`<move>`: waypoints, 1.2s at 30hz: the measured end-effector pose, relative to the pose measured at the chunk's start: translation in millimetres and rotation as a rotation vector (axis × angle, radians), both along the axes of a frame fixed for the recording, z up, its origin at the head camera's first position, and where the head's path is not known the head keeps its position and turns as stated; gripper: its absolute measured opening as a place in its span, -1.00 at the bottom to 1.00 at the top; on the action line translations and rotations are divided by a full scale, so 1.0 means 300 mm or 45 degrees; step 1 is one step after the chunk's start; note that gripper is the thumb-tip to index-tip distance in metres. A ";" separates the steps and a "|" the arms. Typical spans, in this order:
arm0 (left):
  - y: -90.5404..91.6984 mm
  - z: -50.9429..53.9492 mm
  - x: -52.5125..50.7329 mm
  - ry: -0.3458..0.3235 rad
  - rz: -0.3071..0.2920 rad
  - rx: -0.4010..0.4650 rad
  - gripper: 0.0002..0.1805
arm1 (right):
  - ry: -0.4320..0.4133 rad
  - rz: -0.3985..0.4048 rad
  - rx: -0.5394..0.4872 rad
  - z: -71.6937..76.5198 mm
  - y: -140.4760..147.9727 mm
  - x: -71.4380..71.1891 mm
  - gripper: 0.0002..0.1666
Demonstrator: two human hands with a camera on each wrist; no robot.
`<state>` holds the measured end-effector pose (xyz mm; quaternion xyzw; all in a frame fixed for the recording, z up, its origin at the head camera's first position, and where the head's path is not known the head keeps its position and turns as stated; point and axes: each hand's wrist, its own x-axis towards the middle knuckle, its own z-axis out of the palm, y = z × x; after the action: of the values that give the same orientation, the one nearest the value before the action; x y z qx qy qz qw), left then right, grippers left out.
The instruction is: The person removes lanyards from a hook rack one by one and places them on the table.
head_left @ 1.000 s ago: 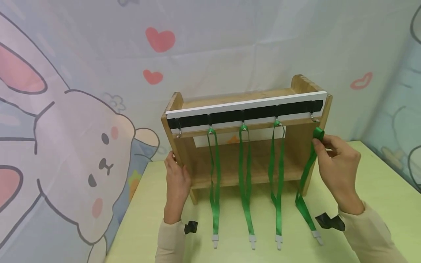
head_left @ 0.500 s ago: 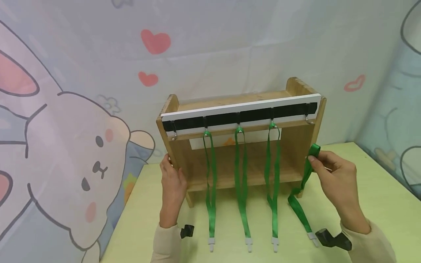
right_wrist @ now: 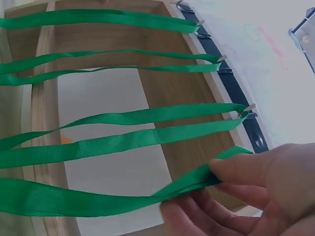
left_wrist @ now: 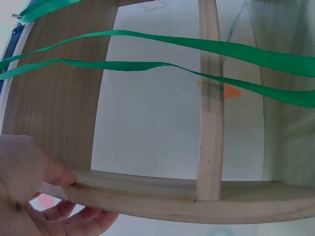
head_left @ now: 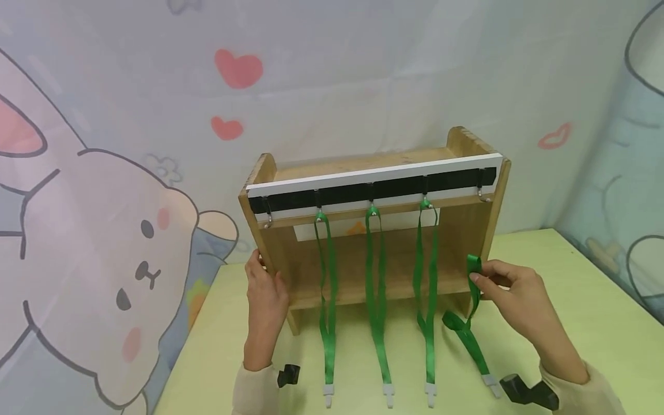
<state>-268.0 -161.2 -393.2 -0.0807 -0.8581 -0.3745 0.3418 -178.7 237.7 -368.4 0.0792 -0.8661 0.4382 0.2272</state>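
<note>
My left hand (head_left: 266,305) grips the left side panel of a small wooden shelf (head_left: 353,300); the left wrist view shows the thumb inside and the fingers outside the panel. My right hand (head_left: 519,291) pinches a green lanyard (head_left: 469,340) near its looped end, beside the shelf's right panel and below the rightmost hook (head_left: 483,195). That lanyard bends down to a white clip (head_left: 490,383) by the table. In the right wrist view, its ribbon (right_wrist: 74,199) runs leftward from thumb and fingers. Three other green lanyards (head_left: 377,276) hang from the middle hooks.
A white strip with a black band (head_left: 396,189) carries the hooks along the shelf's top front. The leftmost hook (head_left: 267,218) bears no lanyard. A pale green table (head_left: 207,357) lies beneath, and a printed cloth backdrop (head_left: 404,69) hangs behind.
My right hand has moved down and left with the lanyard, away from the rightmost hook, and its ribbon now sags. The left hand keeps its grip on the shelf while the view shifts slightly.
</note>
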 end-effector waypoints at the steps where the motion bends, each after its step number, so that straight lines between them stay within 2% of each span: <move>1: -0.003 -0.002 0.002 0.008 -0.001 -0.002 -0.36 | -0.018 0.021 0.014 -0.002 0.002 -0.001 -0.88; 6: -0.006 -0.010 -0.001 0.031 -0.019 -0.014 -0.36 | -0.144 0.124 0.062 -0.007 0.022 -0.006 -0.85; 11: -0.006 -0.016 0.008 0.009 -0.025 -0.012 -0.36 | -0.281 0.281 0.072 -0.025 0.049 -0.021 -0.93; 17: -0.008 -0.011 0.005 0.028 -0.023 -0.028 -0.36 | -0.428 0.444 0.076 -0.060 0.061 -0.058 -0.81; 24: -0.007 -0.011 -0.001 0.021 -0.019 -0.034 -0.36 | -0.593 0.454 0.144 -0.068 0.085 -0.058 -0.86; 30: -0.007 -0.014 -0.001 0.048 -0.006 -0.040 -0.37 | -0.652 0.507 0.140 -0.109 0.077 -0.080 -0.58; 36: -0.005 -0.012 -0.001 0.050 -0.012 -0.041 -0.38 | -0.707 0.469 0.155 -0.160 0.054 -0.105 -0.54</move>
<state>-268.2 -162.6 -396.7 -0.0976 -0.8568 -0.3606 0.3555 -210.1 253.8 -416.5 0.1255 -0.8906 0.4242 -0.1057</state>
